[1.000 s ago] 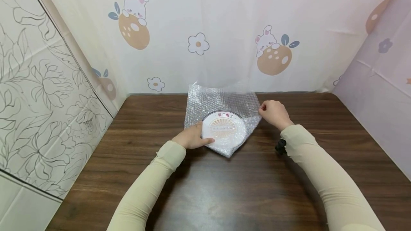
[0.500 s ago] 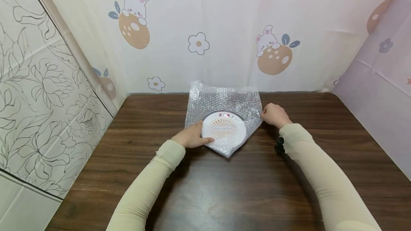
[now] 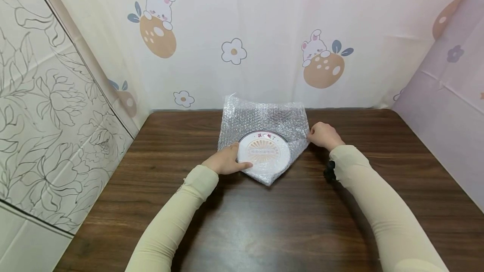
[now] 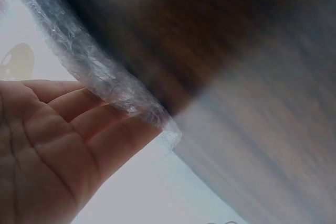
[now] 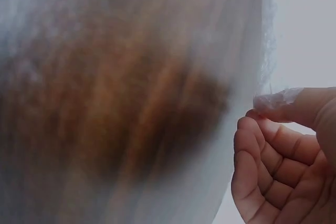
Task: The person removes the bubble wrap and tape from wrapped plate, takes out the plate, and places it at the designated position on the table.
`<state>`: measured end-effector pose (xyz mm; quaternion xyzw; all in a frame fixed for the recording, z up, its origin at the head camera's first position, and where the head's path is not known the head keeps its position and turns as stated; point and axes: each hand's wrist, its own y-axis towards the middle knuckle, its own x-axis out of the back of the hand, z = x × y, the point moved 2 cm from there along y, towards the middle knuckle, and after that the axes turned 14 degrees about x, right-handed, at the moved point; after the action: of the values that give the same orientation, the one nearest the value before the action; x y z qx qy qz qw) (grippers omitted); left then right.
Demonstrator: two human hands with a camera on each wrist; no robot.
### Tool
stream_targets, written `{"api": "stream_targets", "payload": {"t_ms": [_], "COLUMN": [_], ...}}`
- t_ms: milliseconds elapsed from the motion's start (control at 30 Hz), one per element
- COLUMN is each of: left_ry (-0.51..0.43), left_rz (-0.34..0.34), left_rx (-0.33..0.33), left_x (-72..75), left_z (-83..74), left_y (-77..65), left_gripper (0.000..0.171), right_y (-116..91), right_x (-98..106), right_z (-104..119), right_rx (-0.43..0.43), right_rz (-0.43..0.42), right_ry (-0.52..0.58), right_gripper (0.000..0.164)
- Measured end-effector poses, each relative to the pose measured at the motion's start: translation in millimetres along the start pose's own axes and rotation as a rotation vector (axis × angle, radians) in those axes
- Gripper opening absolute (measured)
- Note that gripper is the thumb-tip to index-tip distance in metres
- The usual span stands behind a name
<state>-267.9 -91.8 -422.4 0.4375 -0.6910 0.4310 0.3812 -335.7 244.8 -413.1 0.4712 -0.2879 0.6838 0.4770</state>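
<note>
A round white plate [image 3: 266, 154] with a gold sunburst and red characters lies at the middle of the table, a fold of clear bubble wrap [image 3: 264, 114] over its near part. The rest of the sheet spreads out behind it. My left hand [image 3: 224, 160] rests along the plate's left edge, thumb apart; its straight fingers meet the wrap's edge [image 4: 121, 85] in the left wrist view. On the other side my right hand [image 3: 326, 134] pinches the right side of the wrap between thumb and curled index finger, as the right wrist view of the thumb [image 5: 289, 106] shows.
The dark wooden table [image 3: 264, 230] reaches back to a white curtain [image 3: 272, 32] printed with rabbits and flowers. A panel [image 3: 49, 95] with line-drawn flowers borders the left side. A pale lilac cloth [image 3: 446, 87] hangs on the right.
My right hand has shifted slightly to the right, drawing the wrap's right side outward, and the back of the sheet lies flatter. The left hand stays in place on the plate.
</note>
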Motion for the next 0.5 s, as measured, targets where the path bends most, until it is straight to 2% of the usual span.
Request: {"api": "stream_targets", "payload": {"t_ms": [167, 400, 500], "left_ry": [0.001, 0.006, 0.010], "left_rz": [-0.006, -0.013, -0.009], "left_rx": [0.008, 0.012, 0.014], "left_x": [0.1, -0.5, -0.7], "left_z": [-1.0, -1.7, -1.6], "left_y": [-0.2, 0.0, 0.5], "left_gripper": [0.094, 0.094, 0.095], "right_y": [-3, -2, 1], "right_x": [9, 20, 19], "right_z": [2, 13, 19], "right_rx": [0.008, 0.052, 0.099], "right_rz": [-0.054, -0.207, -0.217], "right_ry": [-0.006, -0.040, -0.028], "right_gripper": [0.031, 0.028, 0.030]}}
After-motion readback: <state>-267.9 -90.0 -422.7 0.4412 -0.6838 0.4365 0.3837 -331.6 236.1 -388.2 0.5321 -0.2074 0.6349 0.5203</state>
